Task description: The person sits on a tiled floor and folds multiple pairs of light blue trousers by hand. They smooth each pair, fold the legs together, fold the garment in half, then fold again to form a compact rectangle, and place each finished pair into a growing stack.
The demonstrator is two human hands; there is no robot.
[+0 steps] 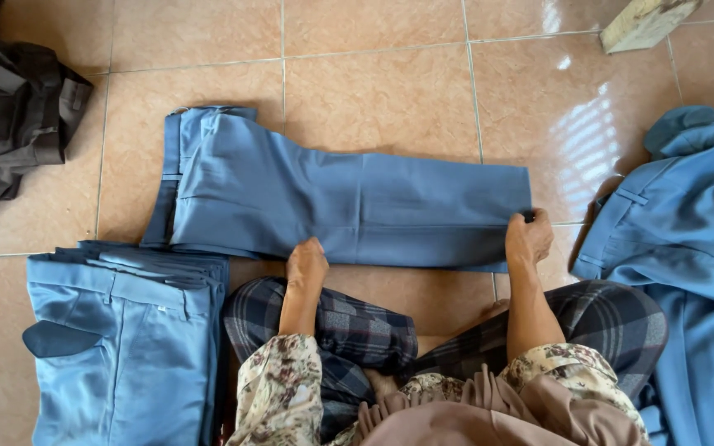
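A pair of blue trousers point(332, 206) lies flat on the tan tiled floor point(390, 91), folded lengthwise with the legs doubled back, the waistband at the left end and the fold at the right. It sits directly in front of the seated person, whose crossed legs in dark plaid cloth show at the near edge.

The left hand point(306, 263) rests palm down on the near edge of the trousers, about midway along. Its fingers are curled under toward the cloth; whether they pinch the fabric or merely press it cannot be told from this angle.

The right hand point(528, 237) is at the near right corner of the trousers, at the folded end. Its fingers are closed around the edge of the cloth there, gripping it.

To the near left, just beside the person's knee, stands a stack of folded blue trousers point(126, 347), the top pair lighter in colour with a dark pocket flap. Its far edge is just beside the waistband end of the spread pair.

At the right lies a loose heap of blue garments point(687, 239), unfolded, near the right hand but not touching it.

At the far left corner is a crumpled dark grey garment point(10, 116). At the far right edge a pale wooden block point(646, 21) stands on the tiles.
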